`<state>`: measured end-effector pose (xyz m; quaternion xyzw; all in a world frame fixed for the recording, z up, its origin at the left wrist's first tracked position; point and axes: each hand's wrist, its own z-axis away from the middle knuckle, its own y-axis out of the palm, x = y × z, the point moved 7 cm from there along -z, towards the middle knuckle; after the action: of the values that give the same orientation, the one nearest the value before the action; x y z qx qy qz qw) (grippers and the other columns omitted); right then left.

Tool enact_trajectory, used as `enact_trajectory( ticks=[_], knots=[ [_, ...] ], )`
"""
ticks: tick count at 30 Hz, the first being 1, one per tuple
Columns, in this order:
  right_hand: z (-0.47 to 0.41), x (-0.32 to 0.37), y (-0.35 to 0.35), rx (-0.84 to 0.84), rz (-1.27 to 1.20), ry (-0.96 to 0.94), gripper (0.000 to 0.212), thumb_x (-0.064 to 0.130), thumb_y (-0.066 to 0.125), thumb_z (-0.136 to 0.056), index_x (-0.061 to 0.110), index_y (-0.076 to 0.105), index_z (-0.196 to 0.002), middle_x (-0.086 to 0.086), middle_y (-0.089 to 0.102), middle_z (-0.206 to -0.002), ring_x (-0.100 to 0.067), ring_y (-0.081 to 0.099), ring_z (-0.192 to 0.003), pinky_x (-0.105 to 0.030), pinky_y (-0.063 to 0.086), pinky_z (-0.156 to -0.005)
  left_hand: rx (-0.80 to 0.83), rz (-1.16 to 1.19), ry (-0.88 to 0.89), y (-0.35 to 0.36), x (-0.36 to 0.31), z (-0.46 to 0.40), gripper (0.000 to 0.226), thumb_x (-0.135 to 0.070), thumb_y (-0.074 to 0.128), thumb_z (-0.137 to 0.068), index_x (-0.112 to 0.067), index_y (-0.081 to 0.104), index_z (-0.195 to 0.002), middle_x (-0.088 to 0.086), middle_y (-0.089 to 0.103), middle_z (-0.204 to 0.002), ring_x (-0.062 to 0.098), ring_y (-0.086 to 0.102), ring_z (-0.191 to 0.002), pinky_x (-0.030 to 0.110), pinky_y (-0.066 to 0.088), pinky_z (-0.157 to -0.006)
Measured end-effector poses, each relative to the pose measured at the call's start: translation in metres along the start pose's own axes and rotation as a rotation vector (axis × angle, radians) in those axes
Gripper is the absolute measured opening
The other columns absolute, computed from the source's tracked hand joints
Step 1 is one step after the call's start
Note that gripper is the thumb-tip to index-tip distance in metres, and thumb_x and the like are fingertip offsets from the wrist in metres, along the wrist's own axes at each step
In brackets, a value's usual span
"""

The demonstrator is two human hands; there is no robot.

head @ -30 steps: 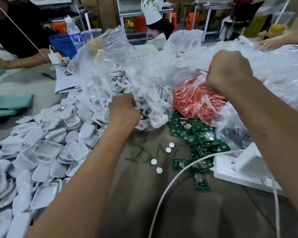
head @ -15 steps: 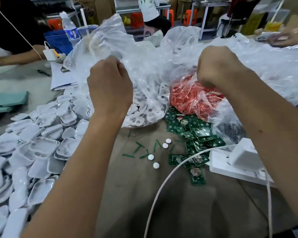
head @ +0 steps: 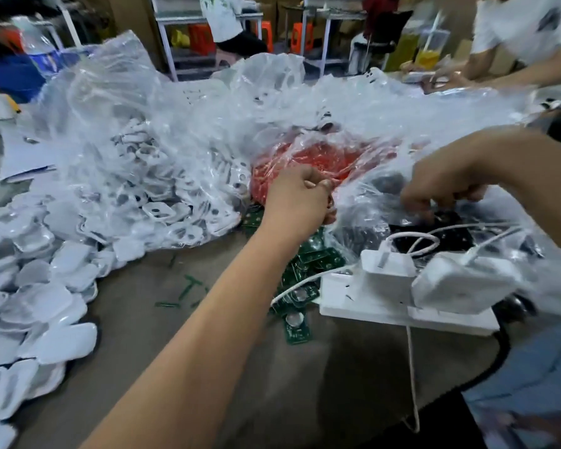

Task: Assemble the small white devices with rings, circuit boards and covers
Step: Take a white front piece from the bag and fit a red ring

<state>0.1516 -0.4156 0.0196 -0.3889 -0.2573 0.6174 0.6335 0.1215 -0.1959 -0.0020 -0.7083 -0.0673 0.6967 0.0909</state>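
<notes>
A big clear plastic bag point(head: 149, 150) full of white device shells lies at the middle left. Beside it sits a clear bag of red parts point(head: 324, 157). My left hand point(head: 297, 202) grips the crumpled plastic at the front edge of the red bag. My right hand point(head: 441, 192) pinches the clear film over a bag of dark parts point(head: 434, 234). Green circuit boards point(head: 308, 270) lie scattered under my left forearm. Loose white covers point(head: 36, 286) are heaped at the left.
A white power strip point(head: 376, 303) with two white adapters and trailing cables sits at the right front. Small green strips point(head: 188, 286) lie on the brown table. Another person works at the far right point(head: 512, 47), and a water bottle and blue bin stand at the far left.
Both hands have dropped from holding the white-shell bag up. The left hand moved right to the red bag, the right hand moved down to the dark-parts bag. The view shifted right.
</notes>
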Motion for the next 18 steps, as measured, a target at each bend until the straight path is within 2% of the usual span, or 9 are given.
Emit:
enact_trajectory(
  ticks=[1,2,4,6,8,11,14,16,18],
  knots=[
    [-0.004,0.001,0.008,0.003,0.091,-0.017,0.032,0.04,0.068,-0.093,0.01,0.077,-0.087,-0.004,0.063,-0.072,-0.023,0.052,-0.055,-0.02,0.044,-0.05,0.023,0.004,0.0,0.009,-0.001,-0.001,0.012,-0.011,0.058,-0.103,-0.006,0.068,-0.1,0.011,0.068,-0.094,0.019,0.073,-0.07,0.044,0.065,-0.073],
    [-0.008,0.001,0.014,-0.009,0.177,-0.048,0.035,0.047,0.072,-0.091,0.013,0.078,-0.089,-0.002,0.07,-0.081,-0.023,0.062,-0.068,-0.023,0.054,-0.063,0.043,-0.002,0.004,0.018,-0.003,-0.001,0.012,-0.01,0.058,-0.103,-0.006,0.068,-0.099,0.01,0.068,-0.092,0.02,0.073,-0.07,0.043,0.065,-0.072],
    [-0.012,0.006,0.014,-0.076,0.262,-0.086,0.046,0.062,0.073,-0.085,0.017,0.08,-0.089,0.005,0.073,-0.084,-0.021,0.069,-0.084,-0.029,0.056,-0.081,0.062,-0.03,0.022,0.032,-0.005,-0.003,0.012,-0.01,0.057,-0.103,-0.006,0.069,-0.1,0.008,0.067,-0.087,0.023,0.073,-0.07,0.044,0.065,-0.07],
    [-0.012,0.015,0.011,-0.139,0.329,-0.114,0.047,0.063,0.076,-0.082,0.017,0.079,-0.085,0.006,0.07,-0.079,-0.019,0.067,-0.079,-0.028,0.054,-0.077,0.064,-0.047,0.03,0.04,-0.004,-0.004,0.013,-0.009,0.057,-0.103,-0.007,0.069,-0.098,0.007,0.068,-0.083,0.023,0.075,-0.067,0.045,0.065,-0.066],
    [-0.013,0.021,0.011,-0.151,0.328,-0.141,0.038,0.05,0.082,-0.082,0.014,0.073,-0.078,0.0,0.069,-0.075,-0.023,0.067,-0.072,-0.028,0.053,-0.065,0.076,-0.039,0.027,0.047,-0.002,-0.005,0.014,-0.008,0.056,-0.103,-0.007,0.068,-0.096,0.01,0.07,-0.082,0.022,0.074,-0.06,0.041,0.064,-0.057],
    [-0.012,0.023,0.013,-0.107,0.294,-0.151,0.028,0.035,0.082,-0.085,0.009,0.072,-0.082,-0.005,0.068,-0.07,-0.026,0.063,-0.063,-0.024,0.047,-0.052,0.079,-0.011,0.007,0.05,0.002,-0.005,0.011,-0.009,0.057,-0.103,-0.007,0.067,-0.099,0.013,0.07,-0.087,0.019,0.07,-0.05,0.025,0.05,-0.04],
    [-0.006,0.018,0.004,-0.09,0.215,-0.144,0.026,0.031,0.076,-0.092,0.006,0.074,-0.087,-0.01,0.068,-0.077,-0.027,0.059,-0.069,-0.022,0.044,-0.046,0.07,0.013,0.008,0.045,0.004,-0.004,0.012,-0.011,0.057,-0.104,-0.011,0.067,-0.1,0.01,0.071,-0.091,0.019,0.07,-0.05,0.028,0.052,-0.041],
    [0.007,0.017,-0.012,-0.126,0.182,-0.133,0.027,0.029,0.07,-0.098,0.005,0.076,-0.087,-0.013,0.067,-0.076,-0.026,0.055,-0.063,-0.019,0.04,-0.039,0.066,0.038,0.02,0.036,0.003,-0.003,0.012,-0.013,0.056,-0.105,-0.012,0.067,-0.099,0.008,0.071,-0.091,0.021,0.072,-0.055,0.031,0.056,-0.045],
    [0.027,0.025,-0.036,-0.214,0.152,-0.133,0.031,0.03,0.068,-0.1,0.004,0.076,-0.085,-0.009,0.062,-0.07,-0.025,0.049,-0.056,-0.021,0.039,-0.042,0.042,0.054,0.046,0.023,0.001,-0.003,0.012,-0.014,0.056,-0.105,-0.012,0.066,-0.099,0.006,0.071,-0.09,0.017,0.071,-0.054,0.022,0.049,-0.043]
  ],
)
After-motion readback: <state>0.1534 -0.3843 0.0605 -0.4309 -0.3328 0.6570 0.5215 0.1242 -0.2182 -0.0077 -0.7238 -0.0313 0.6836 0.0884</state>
